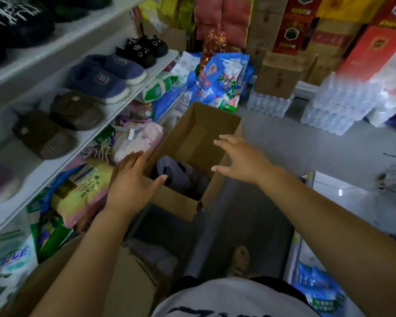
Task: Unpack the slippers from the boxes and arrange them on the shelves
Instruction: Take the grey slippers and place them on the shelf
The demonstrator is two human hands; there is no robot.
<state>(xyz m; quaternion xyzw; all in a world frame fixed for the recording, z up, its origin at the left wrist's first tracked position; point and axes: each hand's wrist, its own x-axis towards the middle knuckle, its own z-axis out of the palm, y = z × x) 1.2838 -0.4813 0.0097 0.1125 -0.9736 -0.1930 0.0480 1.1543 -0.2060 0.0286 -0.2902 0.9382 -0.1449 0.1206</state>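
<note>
The grey slippers lay in the near end of an open cardboard box, which sat at the centre of the view with its long axis running from about seven o'clock toward one o'clock; the far half of the box showed bare cardboard floor. The left hand was at the box's near left corner, at roughly nine o'clock from the slippers, its fingers straight and close together along the outside of the left wall and its thumb stretched across the corner over the rim. The right hand hung above the right wall, at about three o'clock from the slippers, fingers spread apart and lightly bent, holding nothing; whether it touched the cardboard could not be told. From the box toward ten o'clock a white shelf carried pairs in a row: brown slippers nearest, then blue slippers, then black slippers with cat faces. Below that shelf, at eight o'clock, lay soft packets in yellow and pink wrap. Toward twelve o'clock was a heap of blue and white bags, and at two o'clock stood wrapped packs of bottled water.
</note>
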